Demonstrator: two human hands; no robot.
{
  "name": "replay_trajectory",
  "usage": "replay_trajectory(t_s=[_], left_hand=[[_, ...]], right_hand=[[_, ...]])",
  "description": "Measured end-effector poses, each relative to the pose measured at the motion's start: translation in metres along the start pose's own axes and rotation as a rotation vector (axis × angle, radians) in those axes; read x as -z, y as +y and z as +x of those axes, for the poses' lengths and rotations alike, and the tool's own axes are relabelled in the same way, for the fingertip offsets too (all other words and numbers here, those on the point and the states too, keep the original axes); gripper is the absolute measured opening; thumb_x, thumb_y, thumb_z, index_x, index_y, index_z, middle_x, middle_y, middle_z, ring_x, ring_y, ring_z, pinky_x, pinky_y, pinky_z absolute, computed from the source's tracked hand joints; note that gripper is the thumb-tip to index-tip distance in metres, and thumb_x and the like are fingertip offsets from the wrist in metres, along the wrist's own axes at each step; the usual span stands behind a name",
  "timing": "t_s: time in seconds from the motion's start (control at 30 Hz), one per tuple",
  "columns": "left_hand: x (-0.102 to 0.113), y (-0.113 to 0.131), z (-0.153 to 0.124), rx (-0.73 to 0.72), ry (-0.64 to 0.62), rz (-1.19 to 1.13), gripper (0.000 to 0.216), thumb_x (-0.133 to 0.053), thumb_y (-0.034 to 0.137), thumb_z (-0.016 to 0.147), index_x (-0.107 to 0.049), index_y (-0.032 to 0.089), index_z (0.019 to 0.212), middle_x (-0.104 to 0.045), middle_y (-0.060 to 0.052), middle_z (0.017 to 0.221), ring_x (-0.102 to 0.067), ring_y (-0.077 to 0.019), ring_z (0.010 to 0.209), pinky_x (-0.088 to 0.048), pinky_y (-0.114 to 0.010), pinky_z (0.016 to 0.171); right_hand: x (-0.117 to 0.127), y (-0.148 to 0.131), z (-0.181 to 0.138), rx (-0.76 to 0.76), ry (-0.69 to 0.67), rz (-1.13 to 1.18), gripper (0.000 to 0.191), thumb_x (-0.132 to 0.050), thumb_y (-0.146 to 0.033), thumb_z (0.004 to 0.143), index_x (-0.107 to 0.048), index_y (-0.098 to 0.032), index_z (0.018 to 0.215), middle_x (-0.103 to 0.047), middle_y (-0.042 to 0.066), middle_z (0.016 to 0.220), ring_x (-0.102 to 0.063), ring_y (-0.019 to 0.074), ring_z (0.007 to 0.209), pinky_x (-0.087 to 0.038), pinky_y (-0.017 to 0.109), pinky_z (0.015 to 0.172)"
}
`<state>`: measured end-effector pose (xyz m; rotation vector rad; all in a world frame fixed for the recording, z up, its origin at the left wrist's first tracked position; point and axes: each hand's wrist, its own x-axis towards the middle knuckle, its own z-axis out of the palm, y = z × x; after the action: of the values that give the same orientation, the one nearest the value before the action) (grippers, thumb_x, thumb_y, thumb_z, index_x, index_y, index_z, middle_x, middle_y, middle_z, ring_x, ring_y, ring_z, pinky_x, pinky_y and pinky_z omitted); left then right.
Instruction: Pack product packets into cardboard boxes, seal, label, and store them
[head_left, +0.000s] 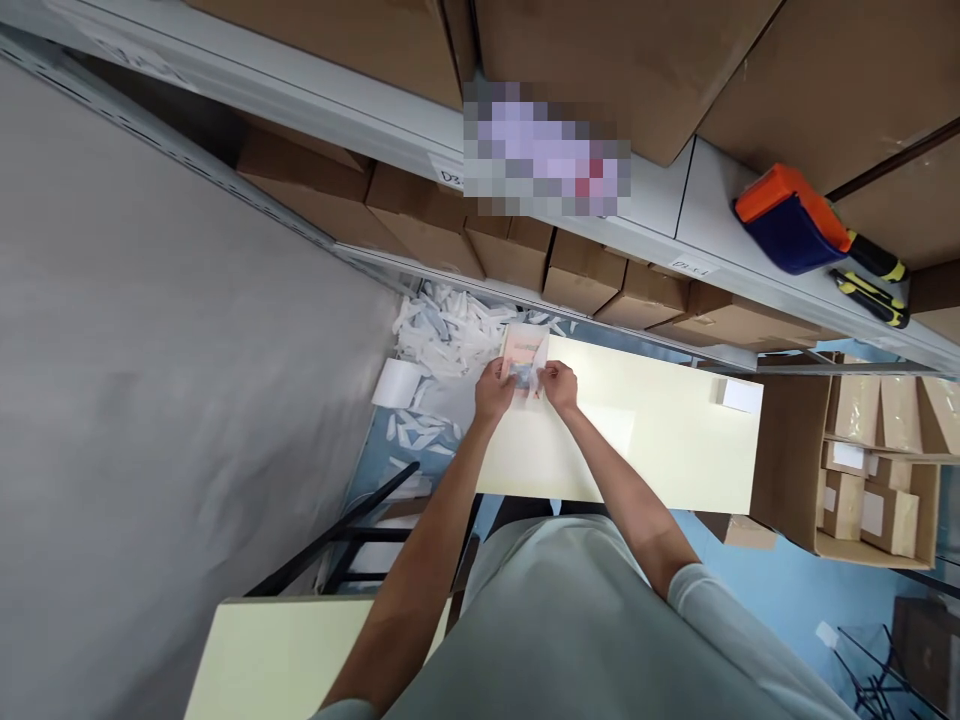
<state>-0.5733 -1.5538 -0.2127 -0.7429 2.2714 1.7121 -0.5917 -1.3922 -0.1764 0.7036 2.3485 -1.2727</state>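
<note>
Over the left end of the pale table (690,430), my left hand (493,390) grips the left edge of a flat pink-and-white printed packet (523,347). My right hand (559,386) pinches its right side, where a whitish, filmy layer shows. Both hands are closed, thumbs toward the packet. Whether that layer is a sleeve or a backing sheet, I cannot tell. A pale sheet (611,430) lies on the table right of my hands.
White paper scraps (450,330) heap beyond the table's left end, near a white roll (396,383). A small white box (739,396) sits at the right end. Shelves with cartons (585,270) hang ahead; a tape dispenser (795,220) and cutter (870,297) rest there. An open carton (787,460) stands right.
</note>
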Motion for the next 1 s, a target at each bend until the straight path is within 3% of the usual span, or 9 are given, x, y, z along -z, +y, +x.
replay_trajectory(t_s=[0.2, 0.37, 0.53, 0.67, 0.83, 1.0], left_hand=[[0.006, 0.015, -0.012, -0.027, 0.065, -0.023, 0.029, -0.076, 0.035, 0.080, -0.076, 0.022, 0.106, -0.074, -0.016, 0.128, -0.064, -0.0357, 0.133, -0.052, -0.049, 0.113], [0.015, 0.044, -0.060, -0.089, 0.100, -0.109, 0.029, -0.072, 0.049, 0.085, -0.077, 0.022, 0.092, -0.078, -0.013, 0.118, -0.073, -0.0298, 0.115, -0.058, -0.046, 0.105], [0.024, 0.079, -0.141, -0.165, 0.205, -0.209, 0.036, -0.079, 0.058, 0.081, -0.074, 0.023, 0.080, -0.078, -0.013, 0.115, -0.074, -0.0293, 0.114, -0.058, -0.046, 0.105], [0.032, 0.090, -0.221, -0.211, 0.350, -0.265, 0.041, -0.080, 0.063, 0.081, -0.072, 0.023, 0.074, -0.078, -0.012, 0.112, -0.073, -0.0299, 0.114, -0.057, -0.048, 0.108], [0.041, 0.068, -0.322, -0.163, 0.526, -0.348, 0.049, -0.077, 0.073, 0.081, -0.073, 0.025, 0.079, -0.079, -0.013, 0.117, -0.072, -0.0319, 0.116, -0.058, -0.050, 0.105], [0.051, 0.043, -0.412, -0.105, 0.689, -0.416, 0.047, -0.076, 0.071, 0.082, -0.075, 0.024, 0.086, -0.080, -0.013, 0.118, -0.074, -0.0320, 0.112, -0.059, -0.050, 0.103]], right_hand=[[0.005, -0.004, -0.004, -0.006, 0.003, -0.013, 0.011, -0.071, -0.024, 0.086, -0.074, -0.025, 0.096, -0.082, 0.004, 0.098, -0.077, 0.0223, 0.094, -0.059, 0.036, 0.098], [0.041, -0.008, -0.033, 0.105, -0.052, 0.036, 0.016, -0.068, -0.032, 0.089, -0.074, -0.024, 0.102, -0.082, 0.005, 0.105, -0.077, 0.0204, 0.089, -0.061, 0.036, 0.094], [0.095, -0.007, -0.085, 0.313, -0.226, 0.235, 0.031, -0.066, -0.048, 0.088, -0.075, -0.023, 0.104, -0.081, 0.007, 0.100, -0.077, 0.0236, 0.089, -0.064, 0.036, 0.078], [0.125, -0.006, -0.138, 0.446, -0.370, 0.324, 0.039, -0.070, -0.056, 0.088, -0.076, -0.023, 0.106, -0.081, 0.008, 0.101, -0.078, 0.0248, 0.091, -0.064, 0.036, 0.077], [0.138, -0.003, -0.206, 0.515, -0.637, 0.315, 0.040, -0.076, -0.059, 0.087, -0.078, -0.023, 0.105, -0.082, 0.010, 0.101, -0.079, 0.0260, 0.090, -0.066, 0.039, 0.078], [0.134, 0.000, -0.261, 0.597, -0.857, 0.227, 0.041, -0.076, -0.060, 0.088, -0.079, -0.023, 0.107, -0.083, 0.012, 0.102, -0.079, 0.0280, 0.091, -0.065, 0.042, 0.080]])
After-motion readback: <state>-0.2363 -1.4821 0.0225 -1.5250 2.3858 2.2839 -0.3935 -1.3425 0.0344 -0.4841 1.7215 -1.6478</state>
